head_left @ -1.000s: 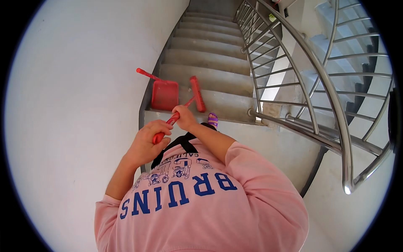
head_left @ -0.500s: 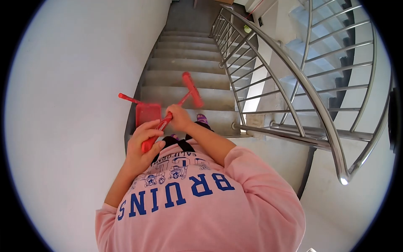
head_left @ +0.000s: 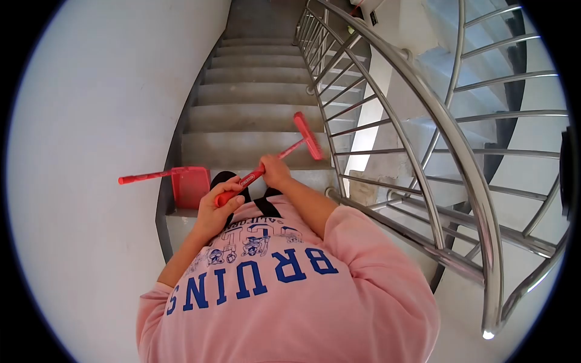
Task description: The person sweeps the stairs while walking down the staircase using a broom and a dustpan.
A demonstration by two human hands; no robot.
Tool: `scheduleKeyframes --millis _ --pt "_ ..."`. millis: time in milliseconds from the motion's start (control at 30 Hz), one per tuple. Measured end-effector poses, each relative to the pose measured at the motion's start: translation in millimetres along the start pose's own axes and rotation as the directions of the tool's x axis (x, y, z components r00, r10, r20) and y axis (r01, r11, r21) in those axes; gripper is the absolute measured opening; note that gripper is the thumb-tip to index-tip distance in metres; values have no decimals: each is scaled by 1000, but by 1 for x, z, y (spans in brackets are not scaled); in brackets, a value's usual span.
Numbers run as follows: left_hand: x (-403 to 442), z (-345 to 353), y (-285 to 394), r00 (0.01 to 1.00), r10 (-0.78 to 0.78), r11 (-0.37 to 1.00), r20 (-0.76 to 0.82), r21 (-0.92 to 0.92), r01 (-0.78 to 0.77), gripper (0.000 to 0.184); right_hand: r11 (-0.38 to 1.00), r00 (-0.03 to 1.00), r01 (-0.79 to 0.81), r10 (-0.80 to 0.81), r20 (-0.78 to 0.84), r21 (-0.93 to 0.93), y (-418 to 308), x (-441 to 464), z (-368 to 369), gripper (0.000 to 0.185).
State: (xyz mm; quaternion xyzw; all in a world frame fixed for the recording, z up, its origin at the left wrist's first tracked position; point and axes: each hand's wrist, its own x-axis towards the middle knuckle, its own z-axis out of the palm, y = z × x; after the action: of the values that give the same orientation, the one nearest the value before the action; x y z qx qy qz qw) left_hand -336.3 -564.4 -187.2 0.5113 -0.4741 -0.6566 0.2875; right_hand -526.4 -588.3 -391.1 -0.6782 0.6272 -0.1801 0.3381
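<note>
A red broom [head_left: 249,178] slants up to the right across the front of my body. My left hand [head_left: 218,207] wraps round the top end of its handle, and my right hand [head_left: 276,172] grips it lower down. The broom's red head [head_left: 308,137] is over the steps near the railing. To the left of my hands, a red dustpan [head_left: 191,189] stands on a step by the wall, its long handle pointing left. Neither hand touches the dustpan.
Grey stairs [head_left: 248,118] descend ahead of me between a white wall [head_left: 103,121] on the left and a metal railing [head_left: 417,91] on the right. Another flight [head_left: 466,60] lies beyond the railing. My dark-clad knees show below my hands.
The broom head has shifted right, towards the railing, with both hands still on the handle. In view, the dustpan sits lower and further left, and the railing appears nearer.
</note>
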Motion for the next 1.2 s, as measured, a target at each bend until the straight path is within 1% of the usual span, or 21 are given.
scheduleKeyframes --millis 33,133,233,333,433,467,533,633,733,833,933,1033,1133,1200 --pt "10 6 2 1000 -25 999 14 -23 25 21 1000 1000 -9 9 -21 -13 8 3 -5 8" --pt "36 18 0 998 -38 998 47 -52 41 21 997 997 -72 71 41 16 31 10 -18 8" --pt "56 28 -5 996 -57 993 64 -100 64 20 1000 999 -29 29 -44 2 56 16 -19 14" --pt "73 35 -15 994 -63 990 91 -122 74 20 999 998 -40 39 -44 -12 68 20 -30 14" --pt "90 35 -33 975 -127 990 183 -44 138 21 982 978 -189 190 84 -22 82 26 -30 12" --pt "95 34 -42 970 -128 991 208 -10 133 22 976 972 -213 215 97 -36 86 26 -23 12" --pt "104 29 -35 964 -159 987 214 43 153 23 965 959 -251 259 117 -75 93 31 -14 13" --pt "101 12 -36 962 -187 981 199 93 172 23 956 934 -287 293 204 -61 86 40 3 13" --pt "98 -1 -22 951 -232 970 206 124 209 21 967 951 -251 254 175 -40 79 44 20 13" --pt "95 -19 -4 951 -247 954 185 218 205 21 967 970 -242 238 56 80 62 48 35 12" --pt "90 -44 7 959 -232 947 163 264 184 22 986 992 -128 126 25 108 46 59 52 11" --pt "83 -69 13 965 -223 949 138 257 183 22 983 994 -111 107 36 145 20 72 64 11" --pt "79 -90 35 978 -173 936 119 330 125 22 982 998 -40 31 53 183 -11 87 69 11" --pt "74 -107 39 977 -196 930 85 331 157 21 981 997 -18 4 74 194 -29 96 78 12"
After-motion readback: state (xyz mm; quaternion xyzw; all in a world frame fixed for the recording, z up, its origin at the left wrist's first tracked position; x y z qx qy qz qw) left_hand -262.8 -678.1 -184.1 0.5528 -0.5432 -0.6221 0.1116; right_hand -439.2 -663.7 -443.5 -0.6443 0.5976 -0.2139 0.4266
